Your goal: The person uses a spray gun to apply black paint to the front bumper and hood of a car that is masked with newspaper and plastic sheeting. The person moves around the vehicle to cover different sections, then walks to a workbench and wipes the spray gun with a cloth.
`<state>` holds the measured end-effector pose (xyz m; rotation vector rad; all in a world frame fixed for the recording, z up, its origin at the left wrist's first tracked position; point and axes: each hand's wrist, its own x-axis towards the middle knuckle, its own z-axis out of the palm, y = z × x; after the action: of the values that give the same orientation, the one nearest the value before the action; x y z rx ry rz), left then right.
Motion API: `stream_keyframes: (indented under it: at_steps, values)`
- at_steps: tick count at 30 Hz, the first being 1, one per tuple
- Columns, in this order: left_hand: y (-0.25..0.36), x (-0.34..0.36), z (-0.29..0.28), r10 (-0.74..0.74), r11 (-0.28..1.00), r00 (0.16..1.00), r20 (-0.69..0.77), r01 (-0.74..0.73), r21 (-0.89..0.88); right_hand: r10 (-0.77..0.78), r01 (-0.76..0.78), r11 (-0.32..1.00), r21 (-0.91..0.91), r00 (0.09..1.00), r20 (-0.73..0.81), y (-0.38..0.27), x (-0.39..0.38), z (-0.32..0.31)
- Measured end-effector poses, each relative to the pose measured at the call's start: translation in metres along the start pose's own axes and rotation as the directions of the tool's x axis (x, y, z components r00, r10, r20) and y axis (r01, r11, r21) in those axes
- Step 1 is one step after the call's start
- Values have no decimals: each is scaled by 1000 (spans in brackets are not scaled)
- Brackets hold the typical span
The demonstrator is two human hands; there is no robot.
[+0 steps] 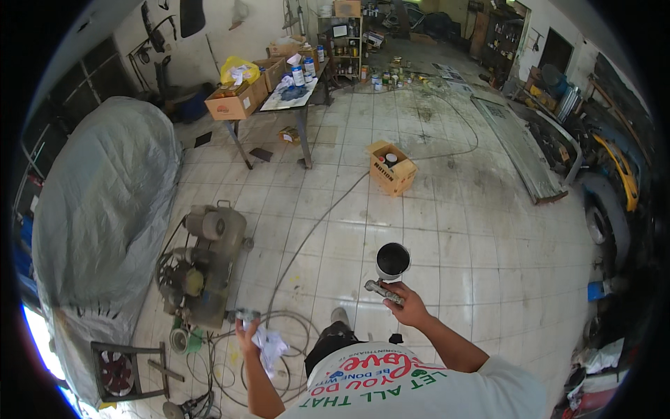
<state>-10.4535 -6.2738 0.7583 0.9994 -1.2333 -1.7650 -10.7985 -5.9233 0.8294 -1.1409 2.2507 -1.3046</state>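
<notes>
My right hand (pixel 410 307) is closed around the handle of a metal spray gun (pixel 382 290), held out in front of me. The gun's round cup (pixel 380 268) faces upward without a lid, and its inside looks dark. Lower left, my left hand (pixel 248 338) is raised with its fingers bent around a crumpled white cloth or paper (pixel 269 345). A small greyish object (pixel 244 315) shows at those fingertips; I cannot make out its kind, or whether it is held. The air compressor (pixel 209 258) stands on the floor beyond that hand.
Hoses (pixel 293 328) coil over the floor by my feet. A cardboard box (pixel 392 174) with cans stands ahead. Farther left is a table (pixel 285 105) with cans and boxes. A grey cover (pixel 105 202) drapes something large at left; car panels (pixel 520 150) lie right.
</notes>
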Motion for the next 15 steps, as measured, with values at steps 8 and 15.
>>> stream_keyframes:
  at_steps: [8, 15]
  values:
    - [77, 378, 332, 125, 891, 907, 401, -281, 358, 244, -242, 969, 40, 969, -30, 67, 254, -43]
    - [27, 609, 518, 109, 762, 919, 378, -322, 562, 390, -387, 920, 63, 918, -70, 197, 510, -79]
